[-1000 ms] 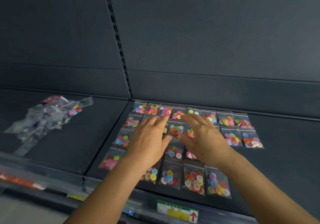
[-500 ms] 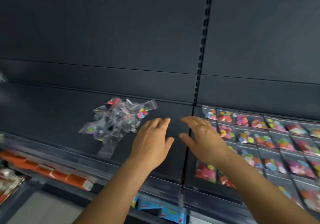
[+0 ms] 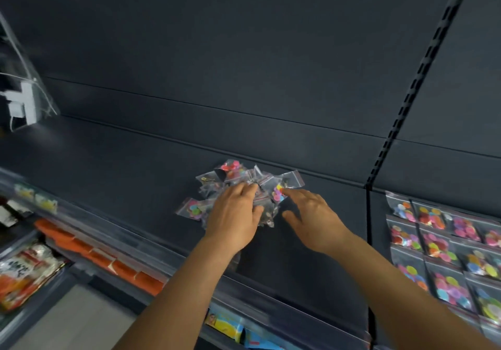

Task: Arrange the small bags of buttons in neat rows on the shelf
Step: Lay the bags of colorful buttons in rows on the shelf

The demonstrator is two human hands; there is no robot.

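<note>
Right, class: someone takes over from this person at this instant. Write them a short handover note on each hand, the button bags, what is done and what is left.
Left hand: lies on the loose pile of button bags, fingers over the bags; a firm hold cannot be told.
Right hand: open, fingers spread, fingertips at the pile's right edge, holding nothing.
Bags: the unsorted pile sits on the left shelf section; the arranged rows of bags lie flat on the right section, past the slotted upright.
Done: several neat rows.
Left: take bags from the pile and lay them out to extend the rows.
</note>
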